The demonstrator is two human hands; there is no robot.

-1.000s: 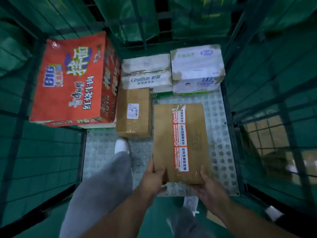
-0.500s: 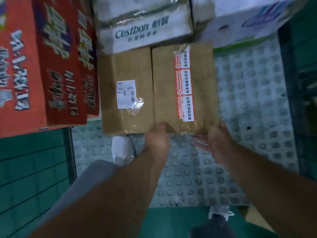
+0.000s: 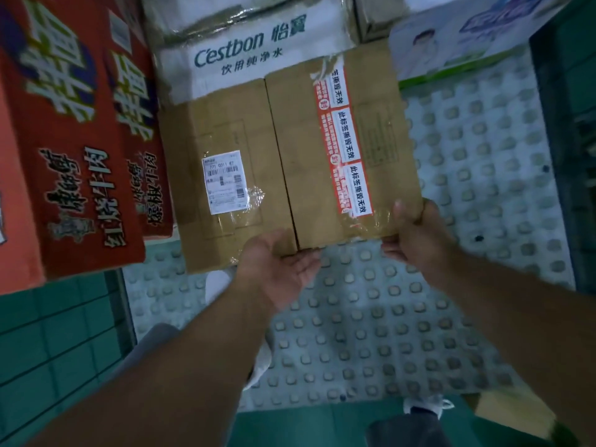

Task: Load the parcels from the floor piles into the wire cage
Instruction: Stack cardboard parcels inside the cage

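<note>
Right hand (image 3: 416, 233): grips the near right corner of the taped parcel (image 3: 342, 150), thumb pressed on the top face, fingers curled beneath the edge. Left hand (image 3: 277, 262): palm up and fingers slack at the parcel's near left corner, touching the edge without closing on it. Half a second ago this hand was curled over that edge; it has since loosened.

The taped parcel is inside the wire cage (image 3: 48, 333), lying flat or very nearly flat on the studded floor panel (image 3: 451, 221); whether its near edge is fully down cannot be told. One second ago it was held well short of the stacked row; it now sits further in.

Left of the grip, flush against the parcel's long side: a brown box with a white shipping label (image 3: 222, 175). Beyond the grip, at the parcel's far edge: the Cestbon carton (image 3: 245, 43), and a white carton with blue print (image 3: 451, 37) to that carton's right. Far left of the grip: a large red carton (image 3: 74, 124), beside the labelled box.
</note>
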